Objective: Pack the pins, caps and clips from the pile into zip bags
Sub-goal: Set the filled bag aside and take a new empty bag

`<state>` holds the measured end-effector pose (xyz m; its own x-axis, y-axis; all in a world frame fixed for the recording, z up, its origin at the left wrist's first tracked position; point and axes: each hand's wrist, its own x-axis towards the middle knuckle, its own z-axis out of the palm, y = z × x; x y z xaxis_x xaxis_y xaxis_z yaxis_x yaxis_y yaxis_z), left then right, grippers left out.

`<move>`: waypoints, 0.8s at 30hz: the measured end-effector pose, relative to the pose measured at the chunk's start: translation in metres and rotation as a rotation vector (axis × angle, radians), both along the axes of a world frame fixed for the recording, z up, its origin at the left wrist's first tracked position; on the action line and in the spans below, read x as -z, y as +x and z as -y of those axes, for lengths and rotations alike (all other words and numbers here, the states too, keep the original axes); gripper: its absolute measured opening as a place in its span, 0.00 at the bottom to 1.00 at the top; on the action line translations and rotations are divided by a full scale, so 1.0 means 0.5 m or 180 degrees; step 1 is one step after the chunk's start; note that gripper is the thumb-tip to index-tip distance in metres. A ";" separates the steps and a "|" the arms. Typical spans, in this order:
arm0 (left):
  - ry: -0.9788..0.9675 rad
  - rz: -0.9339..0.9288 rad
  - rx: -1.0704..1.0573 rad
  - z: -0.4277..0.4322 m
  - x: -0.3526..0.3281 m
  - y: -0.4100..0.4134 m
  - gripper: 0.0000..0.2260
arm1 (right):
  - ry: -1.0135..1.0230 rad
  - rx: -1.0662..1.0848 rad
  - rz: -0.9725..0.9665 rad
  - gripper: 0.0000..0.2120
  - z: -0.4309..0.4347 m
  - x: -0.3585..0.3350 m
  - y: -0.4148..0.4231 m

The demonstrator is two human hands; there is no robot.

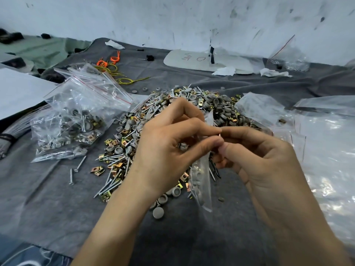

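both the left grip (pixel 169 143) and the right grip (pixel 259 156) pinch the top edge of one zip bag (pixel 200 177). it hangs long axis downward between them, above the pile (pixel 211 104) in the middle of the cloth (pixel 57 198); neither grip is nearer.

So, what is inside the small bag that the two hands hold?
Through the clear bag grey caps and a few pins show. The left hand and the right hand pinch its top, so their fingers cover what lies there.
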<state>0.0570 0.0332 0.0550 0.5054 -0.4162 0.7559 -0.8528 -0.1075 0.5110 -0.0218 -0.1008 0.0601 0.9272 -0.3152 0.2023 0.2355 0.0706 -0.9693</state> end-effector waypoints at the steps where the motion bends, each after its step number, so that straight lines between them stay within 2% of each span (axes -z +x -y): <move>1: 0.0002 0.0054 0.0009 0.001 0.002 0.000 0.08 | -0.0032 0.0015 -0.0015 0.10 -0.001 0.001 0.001; 11: -0.0044 0.0487 -0.0020 0.013 0.013 -0.002 0.07 | 0.0016 0.0031 0.0055 0.10 -0.002 0.002 0.005; 17: -0.0426 -0.0034 -0.0228 0.017 0.012 -0.005 0.05 | -0.0255 0.0207 0.0515 0.08 -0.003 -0.006 -0.001; 20: -0.0372 -0.0198 -0.0207 0.018 0.010 -0.003 0.04 | -0.0277 0.0280 0.0523 0.05 0.000 -0.009 -0.006; 24: -0.0334 -0.0292 -0.0200 0.018 0.009 -0.004 0.03 | -0.0377 0.0358 0.0467 0.06 0.004 -0.009 -0.008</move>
